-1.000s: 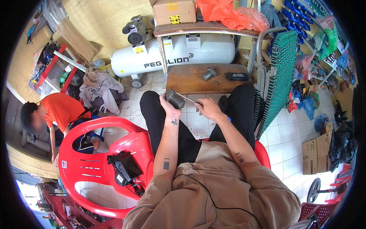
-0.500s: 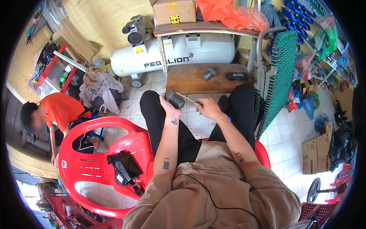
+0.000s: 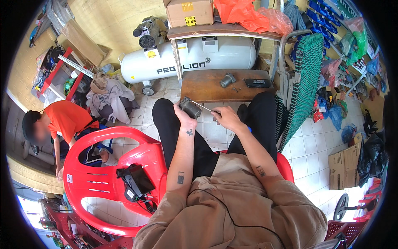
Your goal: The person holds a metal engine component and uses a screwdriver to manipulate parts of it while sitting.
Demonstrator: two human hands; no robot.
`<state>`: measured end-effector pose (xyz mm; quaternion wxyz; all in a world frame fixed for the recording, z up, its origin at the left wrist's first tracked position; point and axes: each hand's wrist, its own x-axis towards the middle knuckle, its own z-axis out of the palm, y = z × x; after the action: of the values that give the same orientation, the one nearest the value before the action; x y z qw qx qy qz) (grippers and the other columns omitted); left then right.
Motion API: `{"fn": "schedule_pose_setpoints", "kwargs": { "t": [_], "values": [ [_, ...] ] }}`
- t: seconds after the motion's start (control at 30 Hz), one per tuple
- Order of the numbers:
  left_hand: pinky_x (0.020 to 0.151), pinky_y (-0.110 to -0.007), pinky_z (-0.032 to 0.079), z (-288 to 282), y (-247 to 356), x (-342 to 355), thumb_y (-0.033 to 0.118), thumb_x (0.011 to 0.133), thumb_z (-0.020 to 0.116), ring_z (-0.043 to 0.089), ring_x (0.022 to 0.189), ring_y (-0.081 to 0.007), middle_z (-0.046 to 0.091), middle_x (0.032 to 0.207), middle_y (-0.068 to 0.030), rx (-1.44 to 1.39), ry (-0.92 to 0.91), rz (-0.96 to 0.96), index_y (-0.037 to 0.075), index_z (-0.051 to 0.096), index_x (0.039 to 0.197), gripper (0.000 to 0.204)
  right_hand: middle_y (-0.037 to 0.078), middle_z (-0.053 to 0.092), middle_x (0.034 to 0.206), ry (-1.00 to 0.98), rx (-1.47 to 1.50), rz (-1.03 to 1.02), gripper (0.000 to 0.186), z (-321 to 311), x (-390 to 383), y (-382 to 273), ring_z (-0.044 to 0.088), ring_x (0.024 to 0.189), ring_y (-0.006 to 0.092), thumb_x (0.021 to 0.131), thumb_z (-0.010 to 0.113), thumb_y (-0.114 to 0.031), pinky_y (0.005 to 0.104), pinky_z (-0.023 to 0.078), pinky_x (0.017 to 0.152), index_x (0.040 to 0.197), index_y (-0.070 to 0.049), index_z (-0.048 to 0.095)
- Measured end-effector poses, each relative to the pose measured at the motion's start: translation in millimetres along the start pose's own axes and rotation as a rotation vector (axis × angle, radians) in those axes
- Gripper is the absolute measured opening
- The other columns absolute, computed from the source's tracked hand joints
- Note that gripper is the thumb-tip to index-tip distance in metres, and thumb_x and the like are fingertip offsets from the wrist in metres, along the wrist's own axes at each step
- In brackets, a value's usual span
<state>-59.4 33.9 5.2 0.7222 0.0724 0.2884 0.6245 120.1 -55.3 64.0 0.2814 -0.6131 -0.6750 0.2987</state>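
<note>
Over my lap, my left hand (image 3: 186, 120) is closed around a small dark-grey cylindrical motor (image 3: 191, 109). My right hand (image 3: 228, 118) grips a screwdriver (image 3: 204, 106), whose slim metal shaft slants across to the motor's upper end. Whether its tip sits in a screw is too small to tell. Just beyond my knees stands a low brown wooden bench (image 3: 203, 89). A similar motor body (image 3: 227, 80) lies on it, beside a few tiny metal pieces (image 3: 235, 89) and a black oblong case (image 3: 258, 83).
On my left, a red plastic chair (image 3: 118, 135) carries a black device with straps (image 3: 137, 182). A person in an orange shirt (image 3: 68, 120) bends down beyond it. A white air compressor tank (image 3: 153, 64) lies behind the bench; a green woven folding chair (image 3: 304, 83) stands at the right.
</note>
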Motion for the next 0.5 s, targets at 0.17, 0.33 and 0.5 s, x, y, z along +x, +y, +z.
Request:
{"fn": "schedule_pose_setpoints", "kwargs": {
  "t": [0.17, 0.33, 0.5],
  "values": [
    [0.070, -0.044, 0.053, 3.0, -0.9, -0.1, 0.048, 0.091, 0.046, 0.061, 0.077, -0.0275, 0.064, 0.086, -0.0077, -0.001, 0.025, 0.013, 0.010, 0.062, 0.093, 0.042, 0.014, 0.071, 0.080, 0.002, 0.014, -0.006, 0.028, 1.2, 1.3, 3.8, 0.071, 0.065, 0.0232, 0.099, 0.059, -0.025, 0.0370, 0.053, 0.069, 0.109, -0.001, 0.070],
    [0.071, -0.044, 0.053, -0.6, -1.2, 2.8, 0.048, 0.091, 0.047, 0.061, 0.077, -0.0274, 0.064, 0.085, -0.0074, -0.003, 0.012, 0.015, 0.010, 0.062, 0.092, 0.041, 0.014, 0.071, 0.079, 0.008, 0.022, -0.012, 0.028, 3.8, 2.8, 7.2, 0.071, 0.064, 0.0228, 0.099, 0.059, -0.025, 0.0367, 0.053, 0.068, 0.108, -0.001, 0.070],
    [0.070, -0.045, 0.053, 1.9, -2.1, 1.9, 0.048, 0.090, 0.047, 0.061, 0.075, -0.0277, 0.063, 0.084, -0.0077, -0.021, 0.034, 0.012, 0.010, 0.061, 0.091, 0.041, 0.014, 0.071, 0.079, 0.006, 0.020, -0.015, 0.028, 3.8, 3.3, 8.6, 0.071, 0.064, 0.0229, 0.099, 0.059, -0.025, 0.0370, 0.053, 0.068, 0.108, 0.000, 0.070]
  ]
}}
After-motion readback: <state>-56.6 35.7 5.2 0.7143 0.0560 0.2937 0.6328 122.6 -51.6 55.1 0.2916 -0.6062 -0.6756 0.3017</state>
